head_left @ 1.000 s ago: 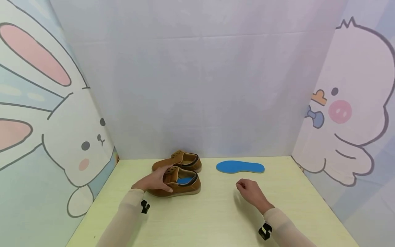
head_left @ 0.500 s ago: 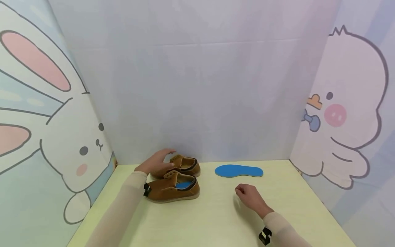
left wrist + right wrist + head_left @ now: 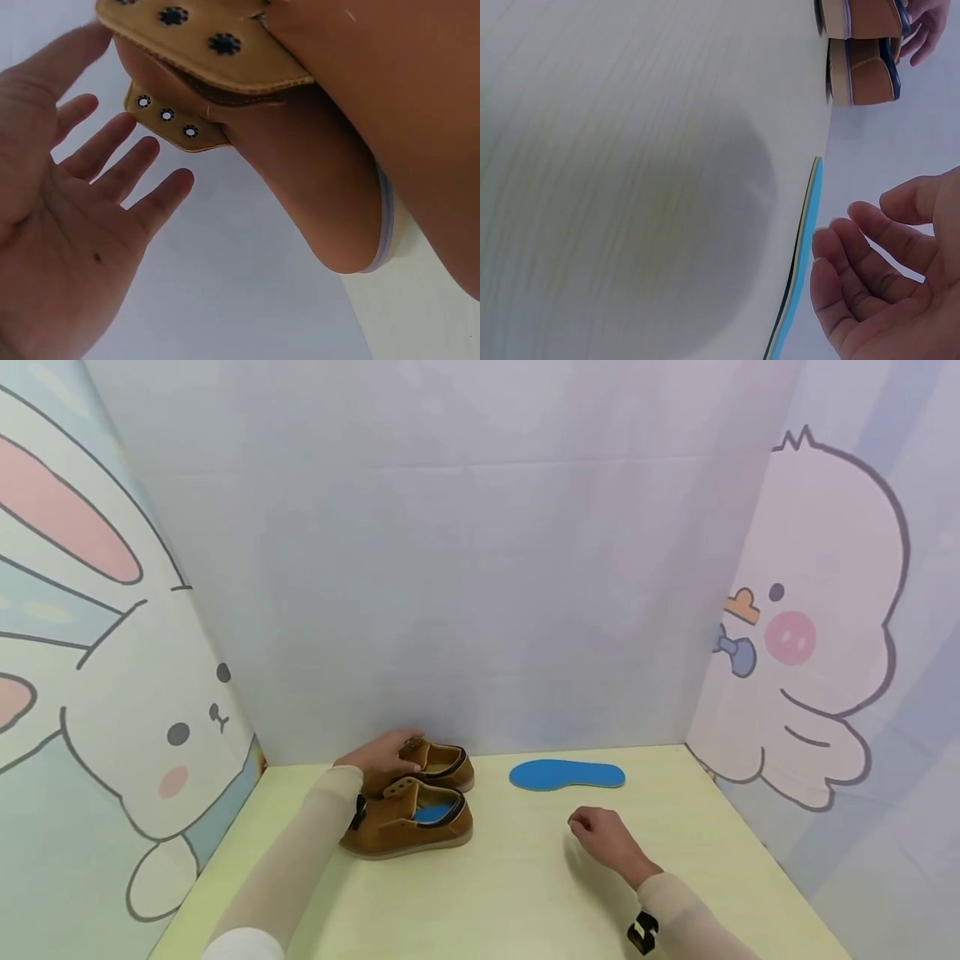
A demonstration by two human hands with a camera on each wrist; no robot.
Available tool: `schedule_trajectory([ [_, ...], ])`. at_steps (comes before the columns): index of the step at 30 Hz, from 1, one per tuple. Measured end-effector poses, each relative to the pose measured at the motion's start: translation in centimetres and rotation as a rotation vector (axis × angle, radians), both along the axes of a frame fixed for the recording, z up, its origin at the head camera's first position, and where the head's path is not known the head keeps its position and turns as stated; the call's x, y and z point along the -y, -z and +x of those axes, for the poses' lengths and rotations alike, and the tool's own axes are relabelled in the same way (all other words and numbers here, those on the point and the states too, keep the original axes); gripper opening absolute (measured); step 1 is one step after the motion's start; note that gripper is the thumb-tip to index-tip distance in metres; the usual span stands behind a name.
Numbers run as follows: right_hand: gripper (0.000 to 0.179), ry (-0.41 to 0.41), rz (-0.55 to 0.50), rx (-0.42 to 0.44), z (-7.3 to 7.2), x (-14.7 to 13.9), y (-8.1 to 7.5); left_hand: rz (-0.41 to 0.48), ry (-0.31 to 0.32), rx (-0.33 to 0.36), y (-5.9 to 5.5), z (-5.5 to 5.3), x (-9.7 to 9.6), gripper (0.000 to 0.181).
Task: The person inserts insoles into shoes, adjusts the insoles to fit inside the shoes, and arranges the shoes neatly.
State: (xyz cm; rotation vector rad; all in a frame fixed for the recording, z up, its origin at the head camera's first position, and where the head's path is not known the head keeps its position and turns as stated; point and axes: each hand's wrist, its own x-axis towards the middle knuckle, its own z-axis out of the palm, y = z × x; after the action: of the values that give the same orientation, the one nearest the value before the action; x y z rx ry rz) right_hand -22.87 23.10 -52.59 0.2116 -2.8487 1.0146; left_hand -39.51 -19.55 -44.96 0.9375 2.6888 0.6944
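Note:
Two brown lace-up shoes without visible laces stand side by side at the left of the table, toes pointing left. My left hand [image 3: 378, 758] is over the front of the far shoe [image 3: 462, 772]; in the left wrist view its thumb reaches the eyelet flap [image 3: 217, 52] and the fingers spread along the other side. The near shoe [image 3: 408, 837] has a blue insole [image 3: 432, 813] inside; no blue shows in the far one. Another blue insole [image 3: 566, 774] lies flat right of the shoes. My right hand [image 3: 609, 842] hangs loosely curled in front of it, holding nothing.
The pale yellow table [image 3: 510, 902] ends against a plain light back wall [image 3: 450, 593]. Side panels carry a cartoon rabbit [image 3: 161, 735] at left and a chick-like cartoon figure [image 3: 817, 593] at right.
My left hand has moved off the near shoe to the far shoe behind it. The right hand stays in about the same place. The head view has shifted slightly.

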Motion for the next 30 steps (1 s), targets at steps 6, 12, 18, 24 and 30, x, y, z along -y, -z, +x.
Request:
schedule_trajectory([
  [6, 0.013, -0.006, -0.013, 0.022, 0.1, -0.1, 0.2, 0.024, -0.022, 0.033, 0.7, -0.4, 0.1, 0.079],
  [12, 0.012, -0.007, -0.012, 0.023, 0.0, -0.1, 0.2, -0.012, -0.012, 0.015, 0.5, -0.6, -0.4, 0.086],
  [18, 0.012, -0.025, 0.0, 0.019, 0.1, -0.3, 0.3, -0.117, 0.025, -0.036, 0.2, -1.2, -0.9, 0.093],
  [24, 0.013, -0.05, -0.004, 0.001, 0.0, -0.4, 0.3, -0.135, -0.009, -0.03, 0.7, -1.8, -1.2, 0.103],
  [30, 0.013, -0.063, -0.006, 0.019, 0.1, -0.2, 0.2, -0.164, -0.054, -0.002, 1.9, -1.9, -1.0, 0.089],
])
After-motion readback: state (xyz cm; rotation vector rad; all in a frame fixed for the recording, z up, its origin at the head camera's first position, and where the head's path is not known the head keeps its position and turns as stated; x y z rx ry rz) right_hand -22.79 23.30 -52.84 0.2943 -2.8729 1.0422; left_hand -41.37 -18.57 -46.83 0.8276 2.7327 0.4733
